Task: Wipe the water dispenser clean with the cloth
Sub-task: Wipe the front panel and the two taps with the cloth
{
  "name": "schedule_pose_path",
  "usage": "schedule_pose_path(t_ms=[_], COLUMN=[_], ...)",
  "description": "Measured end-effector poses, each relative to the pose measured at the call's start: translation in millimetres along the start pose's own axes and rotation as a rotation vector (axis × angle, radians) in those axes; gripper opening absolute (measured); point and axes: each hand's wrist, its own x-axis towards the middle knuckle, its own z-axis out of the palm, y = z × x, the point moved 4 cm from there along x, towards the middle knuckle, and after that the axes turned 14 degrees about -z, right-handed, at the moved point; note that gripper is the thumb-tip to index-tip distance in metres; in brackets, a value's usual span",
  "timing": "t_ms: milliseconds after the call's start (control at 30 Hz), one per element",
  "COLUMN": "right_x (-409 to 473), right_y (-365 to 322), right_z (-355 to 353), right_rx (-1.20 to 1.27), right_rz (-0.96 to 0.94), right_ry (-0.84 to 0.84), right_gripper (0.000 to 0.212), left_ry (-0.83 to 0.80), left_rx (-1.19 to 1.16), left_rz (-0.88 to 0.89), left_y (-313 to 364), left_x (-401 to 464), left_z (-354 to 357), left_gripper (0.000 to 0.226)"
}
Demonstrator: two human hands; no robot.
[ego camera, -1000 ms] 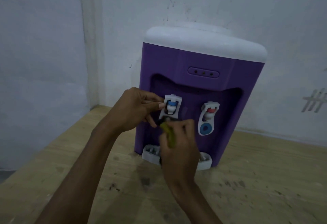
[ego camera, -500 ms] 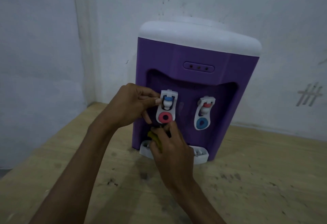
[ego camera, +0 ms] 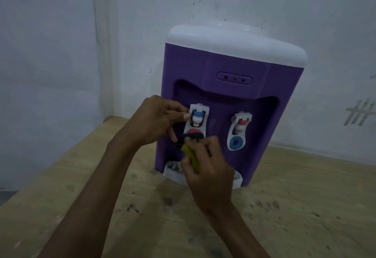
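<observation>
A purple water dispenser (ego camera: 230, 68) with a white lid stands on the wooden table against the wall. It has two white taps: the left tap (ego camera: 196, 119) and the right tap (ego camera: 240, 129). My left hand (ego camera: 156, 121) pinches the left tap's upper edge with thumb and fingers. My right hand (ego camera: 207, 162) grips a yellow-green cloth (ego camera: 191, 157) bunched in its fingers and holds it just below the left tap's red pad. Most of the cloth is hidden inside the hand. The white drip tray (ego camera: 173, 171) at the base is partly covered by my right hand.
The wooden table (ego camera: 295, 206) is stained with dark spots and extends to the right and toward me. White walls (ego camera: 61, 54) meet in a corner to the left of the dispenser. Scratch marks (ego camera: 360, 113) show on the wall at right.
My right hand with the cloth dropped below the left tap half a second ago and has come back up to its lower edge. My left hand stays on the tap.
</observation>
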Motion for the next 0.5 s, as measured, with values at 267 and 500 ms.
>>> schedule_pose_path(t_ms=[267, 500], right_x=[28, 5], right_y=[22, 14], right_z=[-3, -7], right_rx=[-0.159, -0.113], right_rz=[0.139, 0.126], right_ry=[0.067, -0.031], right_gripper=[0.032, 0.026], left_ry=[0.016, 0.009], left_rx=[0.011, 0.002], left_rz=[0.008, 0.006], left_y=[-1, -1], left_x=[0, 0], left_z=[0, -1], left_gripper=[0.014, 0.014])
